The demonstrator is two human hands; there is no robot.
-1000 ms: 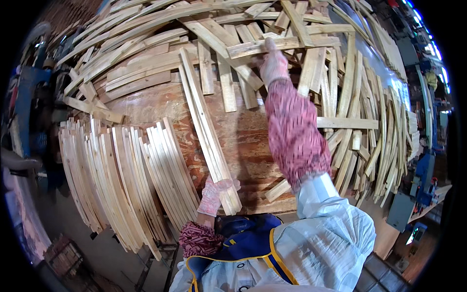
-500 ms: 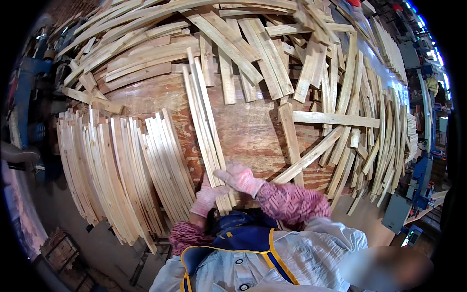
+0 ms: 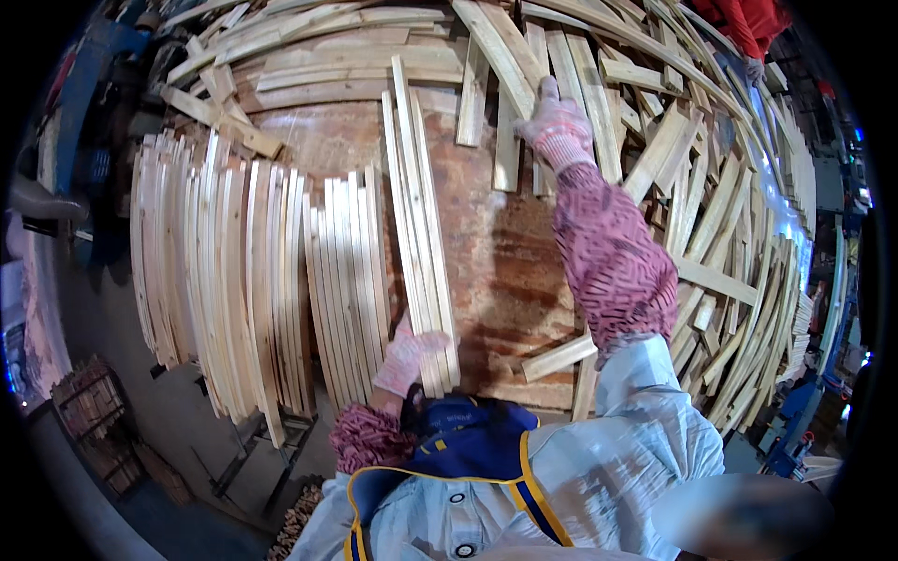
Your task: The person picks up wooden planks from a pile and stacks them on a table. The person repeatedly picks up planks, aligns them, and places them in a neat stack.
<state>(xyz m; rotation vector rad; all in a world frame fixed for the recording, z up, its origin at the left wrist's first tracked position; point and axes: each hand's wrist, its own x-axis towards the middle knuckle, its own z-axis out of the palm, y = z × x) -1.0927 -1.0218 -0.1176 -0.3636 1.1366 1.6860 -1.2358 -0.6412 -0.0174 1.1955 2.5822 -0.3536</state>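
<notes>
My left hand (image 3: 410, 353), in a pale pink knit glove, is closed round the near end of a small bundle of long wooden strips (image 3: 418, 234). The strips stand on edge, pointing away from me, their far ends slightly fanned. My right hand (image 3: 558, 126), gloved alike, reaches far forward over loose boards at the back of the table, its fingers stretched out over a pale wooden board (image 3: 510, 75). Whether its fingertips touch the board is hard to see. Left of my left hand stands a tight row of wooden strips (image 3: 346, 280).
A larger row of strips (image 3: 220, 280) stands farther left on the worn wooden table (image 3: 486, 271). Loose boards (image 3: 720, 224) lie crisscrossed at the right and back. One short board (image 3: 559, 357) lies near the front edge. A person in red (image 3: 748, 23) is at the far right.
My right hand has left the bundle of strips and moved forward and right to the loose boards. My left hand still grips the bundle. The view has shifted, and a person in red now shows.
</notes>
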